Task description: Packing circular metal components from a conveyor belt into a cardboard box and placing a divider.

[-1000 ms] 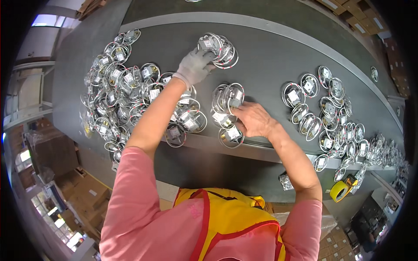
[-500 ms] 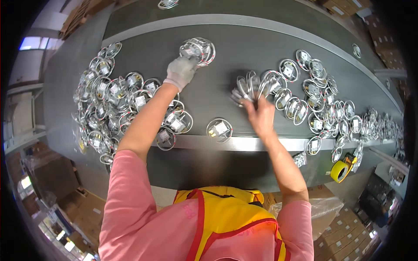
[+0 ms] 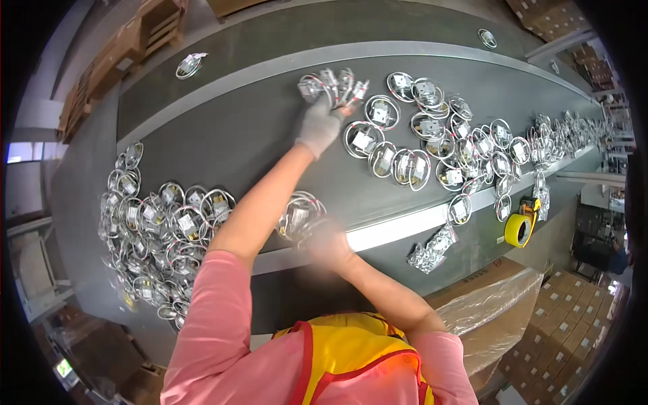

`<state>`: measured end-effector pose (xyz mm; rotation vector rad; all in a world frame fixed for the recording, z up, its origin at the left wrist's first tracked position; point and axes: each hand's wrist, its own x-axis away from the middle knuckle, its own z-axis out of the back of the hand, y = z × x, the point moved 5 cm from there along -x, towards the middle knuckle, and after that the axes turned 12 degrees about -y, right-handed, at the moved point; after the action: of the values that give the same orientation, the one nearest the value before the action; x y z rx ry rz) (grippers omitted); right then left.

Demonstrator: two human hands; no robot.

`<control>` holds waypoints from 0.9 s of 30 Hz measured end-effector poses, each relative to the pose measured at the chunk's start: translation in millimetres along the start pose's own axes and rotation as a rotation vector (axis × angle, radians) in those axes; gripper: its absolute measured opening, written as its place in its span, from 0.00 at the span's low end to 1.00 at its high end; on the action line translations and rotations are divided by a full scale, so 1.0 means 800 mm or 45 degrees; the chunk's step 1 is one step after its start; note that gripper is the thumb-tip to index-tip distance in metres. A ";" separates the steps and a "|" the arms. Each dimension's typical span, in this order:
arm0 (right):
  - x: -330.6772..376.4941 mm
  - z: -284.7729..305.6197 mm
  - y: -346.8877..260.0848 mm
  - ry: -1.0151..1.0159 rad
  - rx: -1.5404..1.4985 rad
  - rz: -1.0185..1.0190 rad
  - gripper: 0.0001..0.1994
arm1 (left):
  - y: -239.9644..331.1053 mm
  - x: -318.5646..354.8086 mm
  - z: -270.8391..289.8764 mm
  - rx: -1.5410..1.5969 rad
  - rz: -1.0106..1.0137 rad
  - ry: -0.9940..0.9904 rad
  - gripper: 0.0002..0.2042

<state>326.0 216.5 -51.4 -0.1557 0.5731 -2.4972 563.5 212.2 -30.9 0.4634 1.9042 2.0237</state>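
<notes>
My left hand [image 3: 320, 128], in a pale glove, is closed round a bunch of coiled white cables [image 3: 331, 88] with metallic-looking boxy parts, held over the dark belt. My right hand [image 3: 328, 244] is smeared by motion at the belt's near edge. It is beside a coiled cable [image 3: 298, 214] there; its fingers are too blurred to show whether they grip it. To the left lies a heap of coiled cables [image 3: 152, 216]. Right of my left hand, several more coils [image 3: 382, 113] are spread on the belt.
The dark belt [image 3: 270, 101] has metal rails [image 3: 385, 233] on both sides. A roll of yellow tape [image 3: 518, 230] and a clear bag of small parts [image 3: 432, 250] are by the near rail at right. Single coils [image 3: 191, 65] lie beyond the far rail. Cartons [image 3: 563, 310] are stacked at lower right.
My right hand has left the bunch it held and moved left and nearer, to the single coil by the near rail. My left hand still holds a bunch. The whole view has shifted.
</notes>
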 end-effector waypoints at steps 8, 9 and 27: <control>0.056 0.084 0.049 0.148 -0.320 -0.290 0.07 | -0.005 0.043 -0.001 0.215 0.397 -0.425 0.06; 0.070 0.104 0.055 0.315 -0.499 -0.430 0.05 | 0.000 0.067 0.006 0.391 0.506 -0.395 0.05; 0.315 0.209 0.037 1.327 -1.709 -1.088 0.04 | 0.000 0.190 -0.065 -1.146 -0.490 -0.092 0.13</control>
<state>169.5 -6.8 83.2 0.5587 3.0245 -2.1667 404.3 233.6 -31.9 -0.0649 0.7873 2.2565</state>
